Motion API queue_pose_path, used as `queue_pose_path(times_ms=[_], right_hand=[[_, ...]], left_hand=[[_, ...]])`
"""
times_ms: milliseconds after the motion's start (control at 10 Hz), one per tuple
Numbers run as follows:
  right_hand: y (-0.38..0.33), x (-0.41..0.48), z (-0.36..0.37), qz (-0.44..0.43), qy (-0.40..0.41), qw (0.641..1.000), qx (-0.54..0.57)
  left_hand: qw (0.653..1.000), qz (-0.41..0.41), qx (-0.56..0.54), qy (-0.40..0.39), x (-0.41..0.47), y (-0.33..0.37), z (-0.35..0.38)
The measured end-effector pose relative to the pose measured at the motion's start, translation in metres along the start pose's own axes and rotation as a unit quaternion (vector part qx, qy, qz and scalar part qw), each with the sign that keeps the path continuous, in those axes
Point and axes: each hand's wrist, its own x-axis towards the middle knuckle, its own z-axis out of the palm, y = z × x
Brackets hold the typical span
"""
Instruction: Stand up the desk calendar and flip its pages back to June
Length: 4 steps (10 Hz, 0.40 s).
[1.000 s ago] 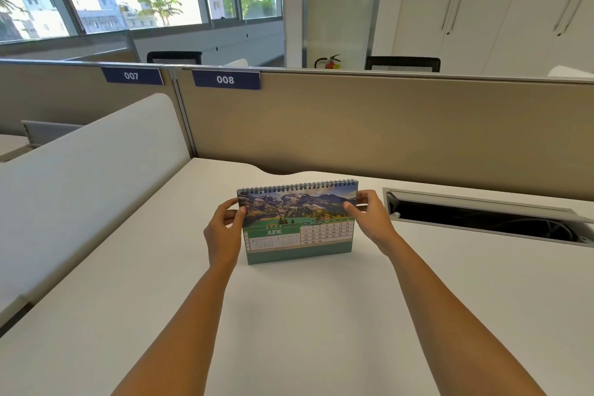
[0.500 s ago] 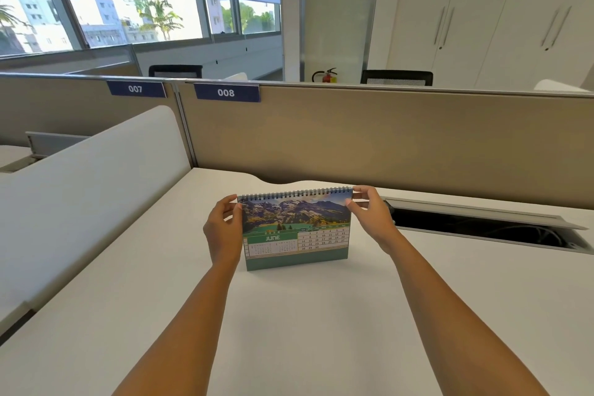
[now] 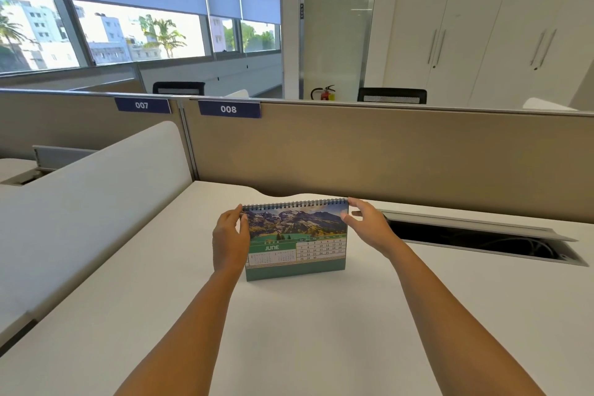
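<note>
On the desk calendar (image 3: 295,239) I read "JUNE" in white on its green band, with a date grid running 1 to 30 beside it. Behind the calendar, on the partition (image 3: 385,151), two blue plates read "007" (image 3: 141,105) and "008" (image 3: 228,109).

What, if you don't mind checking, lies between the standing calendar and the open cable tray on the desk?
In the head view, only the right hand, at the desk calendar's right edge, and bare white desk lie before the cable tray.
</note>
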Motion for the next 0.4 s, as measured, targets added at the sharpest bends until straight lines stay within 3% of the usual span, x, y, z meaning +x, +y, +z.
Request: queue_pose_path(times_ms=[200,300,400], right_hand=[[-0.011,-0.017,-0.013,-0.016,-0.032,0.999,-0.041],[-0.021,-0.030,-0.030,-0.044,-0.021,0.998,-0.043],[-0.032,-0.055,-0.056,-0.091,0.025,0.995,0.023]], left_hand=[[0.991,0.036,0.108,-0.072,-0.005,-0.004,0.003],[0.978,0.091,0.178,-0.066,-0.002,-0.007,0.003],[0.966,0.144,0.206,-0.067,0.007,0.000,0.002]])
